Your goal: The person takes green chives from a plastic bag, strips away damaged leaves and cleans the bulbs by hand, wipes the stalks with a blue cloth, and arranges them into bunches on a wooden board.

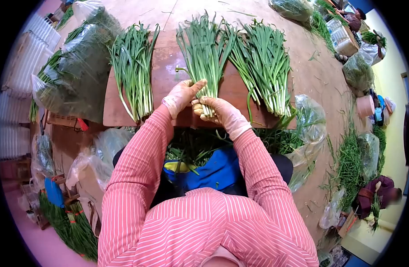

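A bunch of garlic chives (pixel 205 49) lies on a reddish-brown board (pixel 166 58), its long leaves pointing away from me and its pale stems toward me. My left hand (pixel 185 94), in a thin clear glove, closes on the left side of the stems with thumb and fingers. My right hand (pixel 218 111), also gloved, wraps round the stem ends from below and the right. A thin green stalk (pixel 182 70) sticks out beside my left hand. Another bunch (pixel 133 66) lies to the left, and a wider chive pile (pixel 266 62) lies to the right.
A large plastic bag of greens (pixel 75 75) stands at the left. Loose greens (pixel 195 144) and a blue cloth (pixel 213 171) are below the board. Clear plastic (pixel 309 120) hangs at its right. Farther right are scattered greens (pixel 351 164) and a person (pixel 376 196).
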### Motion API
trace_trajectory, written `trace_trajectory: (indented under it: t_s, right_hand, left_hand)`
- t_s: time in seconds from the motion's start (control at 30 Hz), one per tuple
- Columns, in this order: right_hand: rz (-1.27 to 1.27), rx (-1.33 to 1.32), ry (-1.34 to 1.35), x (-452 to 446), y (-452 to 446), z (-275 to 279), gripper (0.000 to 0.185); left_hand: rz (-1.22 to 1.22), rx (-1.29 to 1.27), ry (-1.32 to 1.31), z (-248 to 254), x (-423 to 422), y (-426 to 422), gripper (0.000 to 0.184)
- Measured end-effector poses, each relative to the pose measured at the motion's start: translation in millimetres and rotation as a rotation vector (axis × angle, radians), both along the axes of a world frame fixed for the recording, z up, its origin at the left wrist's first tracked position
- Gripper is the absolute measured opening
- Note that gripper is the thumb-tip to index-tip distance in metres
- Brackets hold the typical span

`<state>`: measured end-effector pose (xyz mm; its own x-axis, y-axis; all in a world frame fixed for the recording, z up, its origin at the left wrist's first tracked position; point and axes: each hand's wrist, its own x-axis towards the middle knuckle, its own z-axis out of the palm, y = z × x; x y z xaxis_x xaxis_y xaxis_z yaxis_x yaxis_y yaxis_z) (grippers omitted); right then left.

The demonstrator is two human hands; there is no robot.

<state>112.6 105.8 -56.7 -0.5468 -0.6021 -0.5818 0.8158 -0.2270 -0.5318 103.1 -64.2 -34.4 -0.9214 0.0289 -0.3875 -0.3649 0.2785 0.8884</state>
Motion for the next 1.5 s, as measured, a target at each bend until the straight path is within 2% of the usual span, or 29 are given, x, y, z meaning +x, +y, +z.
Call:
trace_trajectory:
  t_s: [0.07,0.1,0.13,0.23,0.27,0.33,0.37,0.43,0.53,0.6,0.67,0.73,0.8,0.83,0.87,0.93,0.97,1.0,1.07,1.1,1.13,1.2,1.23,1.27,1.33,1.37,1.4,1.47,1.5]
  right_hand:
    - [0.074,-0.052,0.026,2.7,-3.5,-1.4,0.025]
    - [0.135,-0.102,0.026,2.7,-4.2,-1.0,0.026]
    - [0.194,-0.151,0.026,3.0,-3.9,0.2,0.027]
    - [0.269,0.052,0.122,-0.9,-6.7,3.5,0.031]
    - [0.271,0.162,0.158,0.8,-6.2,-2.0,0.033]
    - [0.334,0.292,0.172,4.8,8.9,35.9,0.041]
    - [0.319,0.467,0.304,8.3,17.0,41.4,0.041]
    - [0.252,0.757,0.541,27.4,34.1,49.1,0.039]
    - [0.298,0.690,0.688,72.1,69.8,20.0,0.040]
    - [0.437,0.988,1.001,98.7,89.5,15.8,0.034]
    - [0.564,1.352,1.105,112.8,96.9,17.1,0.035]
    - [0.630,1.282,1.200,123.2,90.2,26.7,0.047]
    - [0.636,0.992,1.578,140.5,71.4,12.1,0.056]
    - [0.722,1.126,1.738,157.2,60.0,5.2,0.065]
    - [0.761,1.052,1.861,161.2,57.8,-10.7,0.049]
    - [1.003,0.980,1.496,146.6,58.6,-30.7,0.030]
    - [0.675,0.896,1.402,148.5,65.4,-12.2,0.017]
    - [0.523,0.826,1.203,147.1,67.6,18.0,0.018]
    - [0.260,0.755,1.191,142.6,86.3,39.1,0.021]
    - [0.142,0.686,0.999,142.1,93.5,58.0,0.020]
    - [0.029,0.615,0.806,141.4,101.2,72.0,0.020]
    - [-0.033,0.507,0.664,135.4,113.8,76.9,0.018]
    - [-0.144,0.409,0.636,134.6,116.9,77.6,0.018]
    - [-0.252,0.309,0.606,133.0,121.3,75.9,0.018]
    - [-0.262,0.294,0.602,124.4,131.8,65.7,0.020]
    - [-0.123,0.710,0.773,123.1,129.0,71.4,0.021]
    - [0.027,1.131,0.926,122.5,125.7,76.4,0.023]
    - [-0.047,0.984,1.260,134.9,107.4,93.8,0.036]
    - [0.005,0.861,1.274,140.4,93.3,109.1,0.048]
  left_hand:
    - [0.017,0.229,-0.202,17.9,7.4,3.6,0.040]
    - [0.139,0.526,-0.179,11.0,10.5,8.6,0.032]
    - [0.135,0.527,-0.184,12.5,12.0,10.9,0.032]
    - [0.281,0.316,0.047,6.8,16.1,11.7,0.025]
    - [0.268,0.154,0.101,-20.6,9.4,3.4,0.030]
    - [0.270,-0.126,0.035,-3.5,10.1,5.9,0.044]
    - [0.206,-0.350,0.096,-12.6,5.4,4.5,0.053]
    - [0.157,-0.423,0.054,11.5,12.3,7.3,0.059]
    - [0.067,-0.567,0.077,2.9,11.9,1.2,0.073]
    - [0.110,-0.719,0.181,-0.5,18.1,1.6,0.074]
    - [0.064,-0.716,0.116,9.6,30.7,1.7,0.067]
    - [0.194,-0.837,0.533,15.0,54.6,5.2,0.055]
    - [0.141,-0.588,0.603,21.1,79.4,12.3,0.037]
    - [0.092,-0.483,0.542,19.1,90.9,13.8,0.034]
    - [0.048,-0.377,0.483,15.4,100.5,14.3,0.030]
    - [-0.081,-0.222,0.339,-10.0,118.0,4.2,0.032]
    - [-0.193,-0.169,0.214,2.2,129.3,-0.9,0.038]
    - [-0.305,-0.113,0.088,14.9,142.7,-5.4,0.045]
    - [-0.558,-0.336,0.246,21.8,159.7,-15.5,0.063]
    - [-0.650,-0.300,0.247,19.4,165.0,-16.0,0.073]
    - [-0.751,-0.302,0.302,19.3,167.0,-12.8,0.072]
    - [-0.704,-0.220,0.301,22.1,170.8,-5.2,0.067]
    - [-0.639,-0.310,0.177,26.8,172.7,-2.6,0.056]
    - [-0.635,-0.312,0.185,30.0,173.5,-2.5,0.056]
    - [-0.428,-0.175,0.030,34.1,173.7,-3.5,0.050]
    - [-0.416,-0.021,0.068,29.7,174.1,-6.3,0.042]
    - [-0.415,-0.023,0.072,27.0,176.1,-7.4,0.042]
    - [-0.291,0.612,-0.059,28.6,177.6,-5.5,0.036]
    - [-0.345,0.636,-0.022,28.7,176.2,-2.7,0.029]
